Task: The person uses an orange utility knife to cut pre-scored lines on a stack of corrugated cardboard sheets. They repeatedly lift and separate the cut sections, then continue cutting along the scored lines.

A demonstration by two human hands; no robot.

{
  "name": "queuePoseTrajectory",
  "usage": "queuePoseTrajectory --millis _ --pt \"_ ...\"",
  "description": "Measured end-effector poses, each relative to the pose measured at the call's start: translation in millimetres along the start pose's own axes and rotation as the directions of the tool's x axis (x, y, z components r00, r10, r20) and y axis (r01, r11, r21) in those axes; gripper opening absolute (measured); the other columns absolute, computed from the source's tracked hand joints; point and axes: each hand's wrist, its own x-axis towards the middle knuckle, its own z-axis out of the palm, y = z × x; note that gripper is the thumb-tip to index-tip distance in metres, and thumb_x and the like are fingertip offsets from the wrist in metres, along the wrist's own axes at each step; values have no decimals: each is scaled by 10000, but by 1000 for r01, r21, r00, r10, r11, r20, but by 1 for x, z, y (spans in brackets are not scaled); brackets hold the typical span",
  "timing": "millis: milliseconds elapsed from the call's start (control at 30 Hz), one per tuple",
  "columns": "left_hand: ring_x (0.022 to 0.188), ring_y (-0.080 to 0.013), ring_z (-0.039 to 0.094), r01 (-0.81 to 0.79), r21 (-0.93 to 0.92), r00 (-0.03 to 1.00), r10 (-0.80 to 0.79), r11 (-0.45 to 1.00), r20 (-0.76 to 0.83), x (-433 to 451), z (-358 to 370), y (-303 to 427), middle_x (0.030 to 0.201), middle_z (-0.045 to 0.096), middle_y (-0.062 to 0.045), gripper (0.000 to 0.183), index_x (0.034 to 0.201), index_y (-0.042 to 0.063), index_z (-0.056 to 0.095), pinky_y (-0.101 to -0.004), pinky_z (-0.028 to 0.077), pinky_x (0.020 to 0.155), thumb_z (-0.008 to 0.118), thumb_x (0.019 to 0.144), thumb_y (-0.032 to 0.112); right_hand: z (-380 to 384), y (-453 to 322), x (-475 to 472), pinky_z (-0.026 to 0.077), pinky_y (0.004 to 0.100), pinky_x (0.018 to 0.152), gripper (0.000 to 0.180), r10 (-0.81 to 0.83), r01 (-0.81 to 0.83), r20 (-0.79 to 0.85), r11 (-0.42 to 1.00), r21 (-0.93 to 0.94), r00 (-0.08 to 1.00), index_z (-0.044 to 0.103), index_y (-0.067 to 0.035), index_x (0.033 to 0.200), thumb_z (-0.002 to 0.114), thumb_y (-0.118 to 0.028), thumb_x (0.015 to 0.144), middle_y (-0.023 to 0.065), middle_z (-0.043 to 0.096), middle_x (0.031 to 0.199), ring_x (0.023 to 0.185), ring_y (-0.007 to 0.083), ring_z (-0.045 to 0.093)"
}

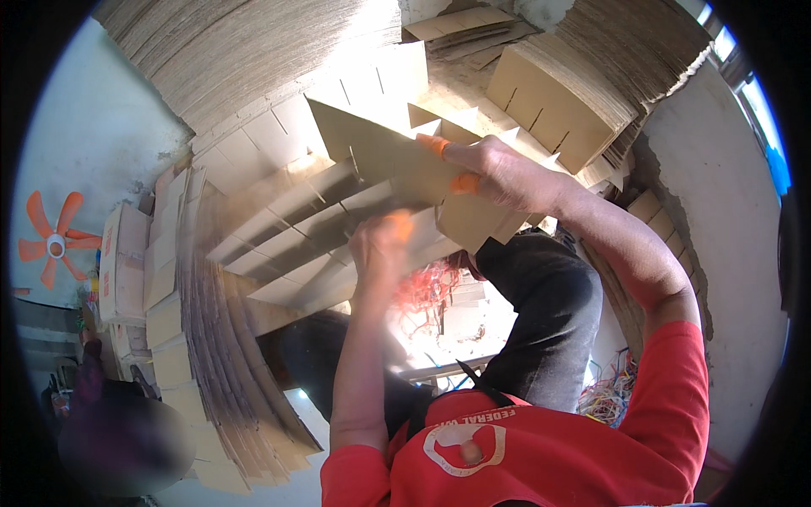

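Note:
My right hand (500, 174), with orange covers on its fingers, grips a tan slotted cardboard panel (374, 149) that stands tilted in front of me. Under and left of this panel, several long slotted cardboard strips (298, 234) run roughly side by side, some crossing into its slots. My left hand (380, 244) is blurred, also with orange on its fingers, at the near right end of those strips. Whether it pinches a strip is hidden by the blur. Behind my right hand, the upper edges of more crossed cardboard dividers (443, 120) show.
Tall cardboard stacks rise at the top left (253, 57) and top right (557, 95). Another stack of sheets (222, 380) fans out at my left. Beyond it are cartons (123, 266), an orange fan (56, 244) and another person (120, 437). Tangled red strings (427, 291) lie between my legs.

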Motion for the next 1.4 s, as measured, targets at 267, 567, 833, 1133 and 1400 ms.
queuePoseTrajectory --millis 267,567,833,1133,1400 --pt "781 -348 677 33 6 999 -33 999 40 5 -1 2 871 701 -189 237 893 -8 709 -403 539 705 652 675 -82 14 28 20 510 400 625 571 2 3 120 999 -42 993 384 70 1372 552 11 829 208 639 772 738 324 659" --pt "764 -352 678 28 -36 998 -26 999 56 10 0 9 870 695 -207 215 902 -17 708 -405 529 683 668 697 -68 26 15 35 541 404 773 506 95 -17 332 973 -230 939 445 36 1317 518 53 816 212 641 991 945 325 640" --pt "753 -355 675 9 42 992 -14 999 125 6 0 6 859 694 -212 229 920 -26 710 -396 527 684 665 700 -73 37 15 0 524 428 724 512 -5 57 243 977 -206 970 413 142 1304 550 -95 871 206 647 827 826 345 668" --pt "780 -255 652 -71 -728 993 -19 682 -115 19 -10 79 971 681 -194 610 1326 7 498 -381 538 741 742 788 157 -4 92 -44 535 398 737 461 178 -293 -286 853 -433 941 511 -125 1286 635 -203 848 150 634 908 868 299 643" --pt "930 -302 639 300 -763 856 515 -573 -50 31 -36 170 1138 600 -279 1030 1482 -11 240 -426 548 780 601 803 674 -92 261 -119 441 526 869 737 404 -773 -676 151 -616 617 384 -104 1409 739 -265 783 135 506 1303 1190 321 475"
